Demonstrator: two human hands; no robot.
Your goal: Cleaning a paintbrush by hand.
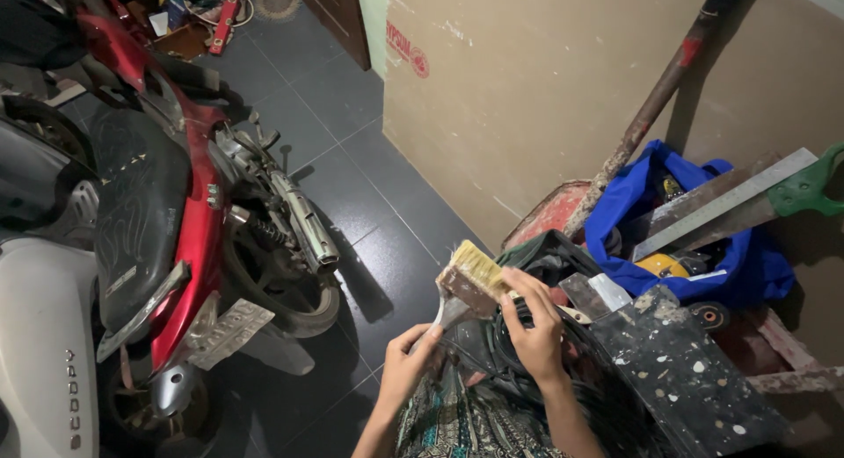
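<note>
Dark grey floor tiles (pixel 369 203) with pale grout lines run from the foreground back toward a dark wooden door (pixel 338 14). A large tan board (pixel 545 80), scuffed with white marks, leans upright along the right side. On the left stand a red motorcycle (pixel 198 221) and, beside it, a white scooter (pixel 44 344). The light is dim; clutter at the far end, perhaps tools, is too dark to make out.

Dim indoor light; the wall (pixel 545 89) is brightest; the red motorbike (pixel 198 221) casts shadow on glossy floor (pixel 369 203); edges bend slightly.
</note>
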